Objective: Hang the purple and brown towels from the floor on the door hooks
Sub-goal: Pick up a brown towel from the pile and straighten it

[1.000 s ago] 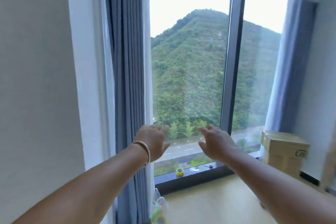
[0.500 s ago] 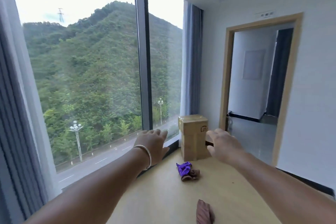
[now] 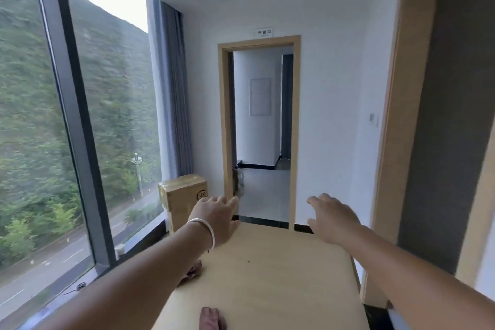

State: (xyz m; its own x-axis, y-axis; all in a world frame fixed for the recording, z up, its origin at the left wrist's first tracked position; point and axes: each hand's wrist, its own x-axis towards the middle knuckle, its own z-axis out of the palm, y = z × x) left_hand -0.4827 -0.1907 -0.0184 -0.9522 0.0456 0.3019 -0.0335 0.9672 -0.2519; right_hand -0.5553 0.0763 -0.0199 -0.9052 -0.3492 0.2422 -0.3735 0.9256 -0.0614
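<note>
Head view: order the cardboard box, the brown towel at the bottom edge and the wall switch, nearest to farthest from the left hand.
From the left hand:
1. Cardboard box, just left of the hand, by the window.
2. Brown towel, below the hand on the floor, at the frame's bottom edge.
3. Wall switch, up on the right wall beyond the doorway.
</note>
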